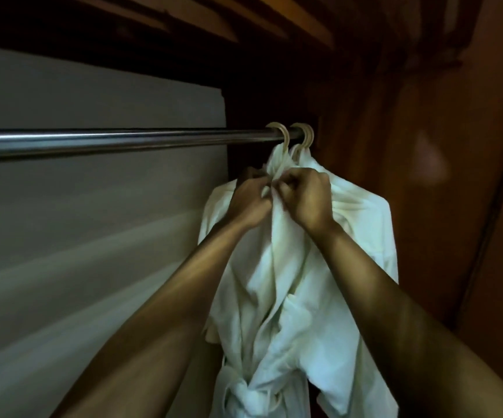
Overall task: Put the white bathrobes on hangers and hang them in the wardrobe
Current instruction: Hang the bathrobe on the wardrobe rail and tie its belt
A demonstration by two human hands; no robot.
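Note:
Two white bathrobes hang at the right end of a metal wardrobe rail. The nearer bathrobe hangs from a pale hanger hook, its belt knotted low down. A second bathrobe hangs just behind it on another hook. My left hand and my right hand meet at the nearer robe's collar, just below its hook, both pinching the fabric. The hanger bodies are hidden under the cloth.
A pale back panel fills the left of the wardrobe. A dark wooden side wall stands close on the right of the robes. Wooden boards run overhead. Most of the rail to the left carries nothing.

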